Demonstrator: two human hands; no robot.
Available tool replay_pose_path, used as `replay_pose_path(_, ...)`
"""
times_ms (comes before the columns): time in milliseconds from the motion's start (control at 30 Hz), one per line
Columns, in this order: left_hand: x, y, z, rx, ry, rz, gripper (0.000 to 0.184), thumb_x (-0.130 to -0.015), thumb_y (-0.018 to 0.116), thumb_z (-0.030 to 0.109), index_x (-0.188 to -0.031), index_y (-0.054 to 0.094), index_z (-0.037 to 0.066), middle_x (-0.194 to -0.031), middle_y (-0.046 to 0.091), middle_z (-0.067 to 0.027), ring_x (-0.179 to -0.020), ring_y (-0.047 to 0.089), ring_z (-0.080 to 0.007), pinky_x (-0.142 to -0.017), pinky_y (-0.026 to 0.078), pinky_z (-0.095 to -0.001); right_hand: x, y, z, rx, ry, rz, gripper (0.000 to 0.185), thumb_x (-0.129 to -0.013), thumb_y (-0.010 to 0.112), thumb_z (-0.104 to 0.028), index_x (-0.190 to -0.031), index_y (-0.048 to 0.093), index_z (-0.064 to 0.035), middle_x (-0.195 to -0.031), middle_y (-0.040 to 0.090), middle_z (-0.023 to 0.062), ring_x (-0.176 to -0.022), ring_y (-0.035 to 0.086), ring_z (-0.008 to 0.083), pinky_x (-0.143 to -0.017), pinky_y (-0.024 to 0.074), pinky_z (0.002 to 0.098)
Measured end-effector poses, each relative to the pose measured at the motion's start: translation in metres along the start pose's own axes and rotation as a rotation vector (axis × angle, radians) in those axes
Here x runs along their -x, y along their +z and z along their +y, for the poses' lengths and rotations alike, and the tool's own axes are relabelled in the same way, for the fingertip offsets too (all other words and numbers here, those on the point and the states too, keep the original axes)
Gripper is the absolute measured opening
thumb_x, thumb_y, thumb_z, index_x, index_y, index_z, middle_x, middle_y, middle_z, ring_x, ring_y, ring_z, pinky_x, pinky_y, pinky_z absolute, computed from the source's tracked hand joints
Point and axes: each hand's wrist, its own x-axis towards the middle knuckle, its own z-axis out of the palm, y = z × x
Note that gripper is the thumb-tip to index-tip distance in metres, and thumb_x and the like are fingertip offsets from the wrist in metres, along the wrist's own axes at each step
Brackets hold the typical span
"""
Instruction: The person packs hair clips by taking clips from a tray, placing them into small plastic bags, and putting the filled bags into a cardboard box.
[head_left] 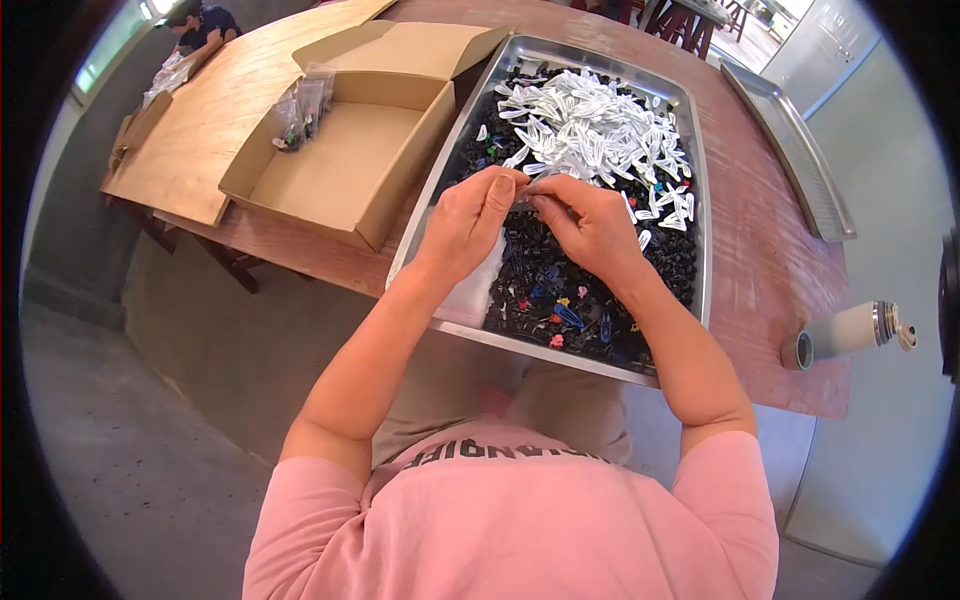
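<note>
My left hand (470,222) and my right hand (588,222) meet fingertip to fingertip above a metal tray (702,300). Both are closed in a pinch on a thin clear plastic bag (521,205), mostly hidden by the fingers. Beneath them, the tray holds a heap of white snap hair clips (590,125) toward the far side. Small black pieces (540,260) fill the rest, mixed with a few coloured ones, among them a blue hair clip (568,315). A stack of clear plastic bags (472,295) lies in the tray's near left corner, below my left hand.
Left of the tray stands an open cardboard box (350,145) with several filled clear bags (303,108). A second metal tray (790,150) lies at the right. Near the table's right edge, a bottle (850,333) lies on its side. Another person (205,25) sits at the far left.
</note>
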Motion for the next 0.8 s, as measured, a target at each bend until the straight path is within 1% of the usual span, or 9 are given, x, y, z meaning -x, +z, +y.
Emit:
replay_pose_path(67, 0.001, -0.001, 0.001, -0.022, -0.019, -0.016, 0.048, -0.107, 0.041, 0.039, -0.107, 0.065, -0.002, -0.09, 0.068, -0.0172, -0.085, 0.067, -0.0286, -0.076, 0.05, -0.0349, -0.001, 0.001, 0.002, 0.004, -0.029, 0.015, 0.015, -0.09, 0.066, -0.008, -0.105, 0.07, -0.0041, -0.084, 0.072, 0.0093, -0.068, 0.067, 0.0153, -0.064, 0.0517, 0.0268)
replay_pose_path(300, 0.001, -0.001, -0.005, -0.014, -0.013, 0.017, 0.048, -0.107, 0.04, 0.039, -0.105, 0.065, -0.003, -0.09, 0.068, -0.0176, -0.084, 0.066, -0.0293, -0.077, 0.05, -0.0351, -0.001, 0.001, 0.002, 0.009, -0.022, 0.015, 0.014, -0.09, 0.067, -0.008, -0.104, 0.07, -0.0038, -0.084, 0.072, 0.0093, -0.069, 0.067, 0.0145, -0.063, 0.0511, 0.0265)
replay_pose_path(367, 0.001, 0.0, -0.008, -0.03, -0.009, 0.029, 0.047, -0.107, 0.04, 0.037, -0.105, 0.065, -0.003, -0.09, 0.069, -0.0165, -0.084, 0.067, -0.0259, -0.077, 0.051, -0.0343, -0.001, 0.001, 0.005, 0.021, -0.02, 0.013, 0.015, -0.09, 0.066, -0.008, -0.104, 0.07, -0.0036, -0.084, 0.072, 0.0094, -0.069, 0.068, 0.0145, -0.063, 0.0511, 0.0267)
replay_pose_path(400, 0.001, 0.0, -0.008, -0.031, -0.013, 0.027, 0.047, -0.107, 0.04, 0.037, -0.105, 0.065, -0.003, -0.09, 0.069, -0.0165, -0.084, 0.067, -0.0259, -0.077, 0.051, -0.0343, -0.001, 0.001, 0.006, 0.019, -0.017, 0.013, 0.015, -0.09, 0.066, -0.008, -0.104, 0.07, -0.0036, -0.084, 0.072, 0.0094, -0.069, 0.068, 0.0145, -0.063, 0.0511, 0.0267)
replay_pose_path(467, 0.001, 0.0, -0.006, 0.003, -0.06, 0.022, 0.047, -0.107, 0.04, 0.036, -0.105, 0.065, -0.003, -0.089, 0.07, -0.014, -0.085, 0.067, -0.0216, -0.077, 0.051, -0.0328, 0.0, 0.0, 0.006, 0.041, -0.01, 0.027, 0.015, -0.091, 0.065, -0.008, -0.104, 0.07, -0.0036, -0.082, 0.072, 0.0097, -0.068, 0.068, 0.0153, -0.063, 0.0514, 0.0272)
replay_pose_path(567, 0.001, -0.001, -0.008, -0.007, -0.029, 0.035, 0.046, -0.108, 0.041, 0.035, -0.105, 0.066, -0.004, -0.088, 0.07, -0.0119, -0.087, 0.067, -0.0187, -0.078, 0.052, -0.0317, -0.001, 0.0, 0.005, 0.043, -0.035, 0.049, 0.015, -0.09, 0.065, -0.008, -0.104, 0.07, -0.0039, -0.082, 0.072, 0.0103, -0.069, 0.069, 0.0174, -0.063, 0.0518, 0.0281)
replay_pose_path(600, 0.001, 0.0, -0.007, -0.012, -0.02, 0.032, 0.046, -0.108, 0.041, 0.035, -0.105, 0.066, -0.004, -0.088, 0.07, -0.0119, -0.087, 0.067, -0.0187, -0.078, 0.052, -0.0317, 0.0, -0.002, 0.006, 0.066, -0.028, 0.04, 0.016, -0.09, 0.064, -0.008, -0.104, 0.07, -0.0042, -0.082, 0.072, 0.0112, -0.069, 0.069, 0.0195, -0.064, 0.0522, 0.0291)
replay_pose_path(700, 0.002, -0.001, -0.009, -0.024, -0.03, 0.072, 0.047, -0.107, 0.041, 0.035, -0.104, 0.066, -0.005, -0.087, 0.07, -0.0116, -0.086, 0.067, -0.0188, -0.079, 0.053, -0.032, -0.001, 0.0, 0.01, 0.056, -0.028, 0.069, 0.016, -0.09, 0.065, -0.009, -0.103, 0.069, -0.0037, -0.082, 0.072, 0.0121, -0.069, 0.069, 0.021, -0.064, 0.0525, 0.0303)
replay_pose_path(800, 0.001, 0.002, -0.014, 0.042, -0.072, 0.073, 0.047, -0.108, 0.041, 0.034, -0.104, 0.066, -0.006, -0.087, 0.07, -0.0112, -0.085, 0.067, -0.0177, -0.079, 0.054, -0.032, -0.001, -0.001, 0.014, 0.049, -0.04, 0.11, 0.015, -0.089, 0.065, -0.009, -0.102, 0.07, -0.003, -0.081, 0.071, 0.0133, -0.069, 0.069, 0.0224, -0.065, 0.0524, 0.0312)
